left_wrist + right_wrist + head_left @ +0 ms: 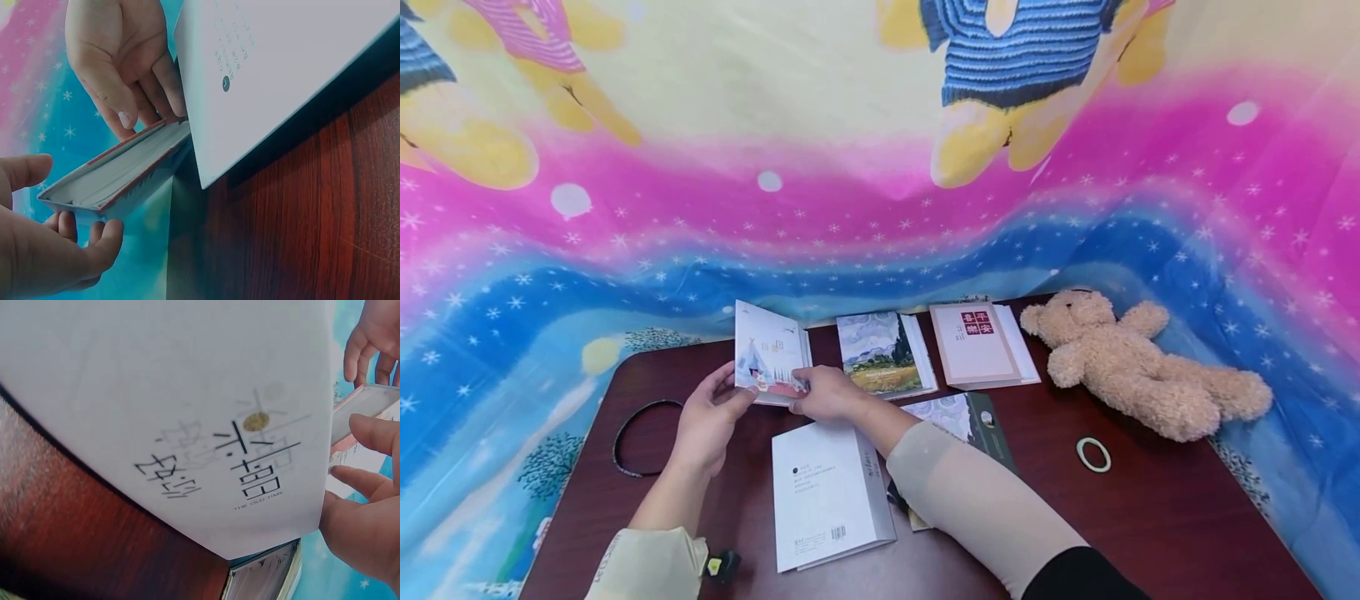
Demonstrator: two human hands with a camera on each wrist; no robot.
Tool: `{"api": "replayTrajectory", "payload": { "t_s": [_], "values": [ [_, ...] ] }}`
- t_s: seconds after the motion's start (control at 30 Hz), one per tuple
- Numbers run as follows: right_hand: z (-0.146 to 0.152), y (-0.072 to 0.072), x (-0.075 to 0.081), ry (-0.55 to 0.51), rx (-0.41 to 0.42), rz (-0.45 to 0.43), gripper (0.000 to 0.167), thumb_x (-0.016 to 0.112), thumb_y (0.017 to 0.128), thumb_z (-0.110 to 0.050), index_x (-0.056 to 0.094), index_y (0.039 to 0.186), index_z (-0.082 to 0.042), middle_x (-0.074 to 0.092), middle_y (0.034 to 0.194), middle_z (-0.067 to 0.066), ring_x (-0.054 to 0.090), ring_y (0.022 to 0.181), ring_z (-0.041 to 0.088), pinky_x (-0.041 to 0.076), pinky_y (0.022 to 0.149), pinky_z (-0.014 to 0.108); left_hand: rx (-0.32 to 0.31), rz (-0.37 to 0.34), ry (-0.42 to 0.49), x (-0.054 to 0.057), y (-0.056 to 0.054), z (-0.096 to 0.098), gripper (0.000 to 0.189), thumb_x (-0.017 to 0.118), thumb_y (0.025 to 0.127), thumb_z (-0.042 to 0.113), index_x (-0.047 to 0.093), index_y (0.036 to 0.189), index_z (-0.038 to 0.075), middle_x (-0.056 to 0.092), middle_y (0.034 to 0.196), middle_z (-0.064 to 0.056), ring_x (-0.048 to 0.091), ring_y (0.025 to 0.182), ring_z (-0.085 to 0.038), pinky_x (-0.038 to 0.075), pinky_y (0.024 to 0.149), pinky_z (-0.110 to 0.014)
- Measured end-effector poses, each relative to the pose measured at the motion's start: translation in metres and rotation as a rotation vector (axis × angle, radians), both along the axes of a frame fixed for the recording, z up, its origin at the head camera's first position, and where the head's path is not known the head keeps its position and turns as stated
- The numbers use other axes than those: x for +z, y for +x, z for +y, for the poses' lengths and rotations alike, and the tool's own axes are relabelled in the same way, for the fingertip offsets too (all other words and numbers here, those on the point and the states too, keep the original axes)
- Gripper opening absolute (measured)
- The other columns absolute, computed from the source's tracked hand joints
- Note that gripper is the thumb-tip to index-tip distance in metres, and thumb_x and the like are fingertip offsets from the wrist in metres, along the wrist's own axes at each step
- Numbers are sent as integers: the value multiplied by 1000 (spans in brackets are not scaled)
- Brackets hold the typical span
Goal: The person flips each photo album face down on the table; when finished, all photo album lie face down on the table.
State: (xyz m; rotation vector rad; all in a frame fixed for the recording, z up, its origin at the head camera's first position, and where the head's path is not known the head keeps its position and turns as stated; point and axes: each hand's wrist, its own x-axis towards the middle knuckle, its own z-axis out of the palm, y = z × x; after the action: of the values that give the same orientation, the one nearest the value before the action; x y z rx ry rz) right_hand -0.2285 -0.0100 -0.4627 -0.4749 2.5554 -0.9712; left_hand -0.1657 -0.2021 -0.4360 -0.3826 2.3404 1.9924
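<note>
Both hands hold a thick hardcover book with a tent picture on its pale cover (pixel 767 354), at the table's back left. My left hand (pixel 706 425) grips its lower left corner; in the left wrist view those fingers curl under the book (pixel 119 169). My right hand (pixel 827 393) pinches the lower right side, and in the right wrist view its thumb (pixel 375 431) lies over the book's edge. Just in front is a white book (pixel 823 500) with a barcode; its other cover (pixel 219 462) carries large dark characters. To the right sits a landscape-painting book (pixel 880 358).
Further right are a pink-covered book (pixel 973 346) and a tan teddy bear (pixel 1120 358). A pale green ring (pixel 1093 455) lies before the bear, a black hoop (pixel 632 442) at the left. Beneath my right forearm a dark green-edged book (pixel 988 429) is partly hidden. A printed curtain (pixel 850 208) hangs behind.
</note>
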Motion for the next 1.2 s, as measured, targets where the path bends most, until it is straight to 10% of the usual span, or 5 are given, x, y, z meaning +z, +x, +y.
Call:
{"api": "replayTrajectory", "payload": {
  "t_s": [0.33,1.2],
  "values": [
    [-5,2,-1,-37,7,-14,65,78,91,-29,56,151,-17,64,142,6,61,121,16,48,101,29,43,-12,49,2,-1,0,65,65,102,11,36,160,13,41,145,-11,54,124,-24,52,102,-39],
    [-7,6,-2,-253,39,-156,67,76,93,-18,51,155,-21,63,144,0,68,110,10,51,95,26,36,113,-84,14,-1,12,58,70,98,9,46,152,7,43,133,-13,53,118,-24,56,86,-22]
  ]
}}
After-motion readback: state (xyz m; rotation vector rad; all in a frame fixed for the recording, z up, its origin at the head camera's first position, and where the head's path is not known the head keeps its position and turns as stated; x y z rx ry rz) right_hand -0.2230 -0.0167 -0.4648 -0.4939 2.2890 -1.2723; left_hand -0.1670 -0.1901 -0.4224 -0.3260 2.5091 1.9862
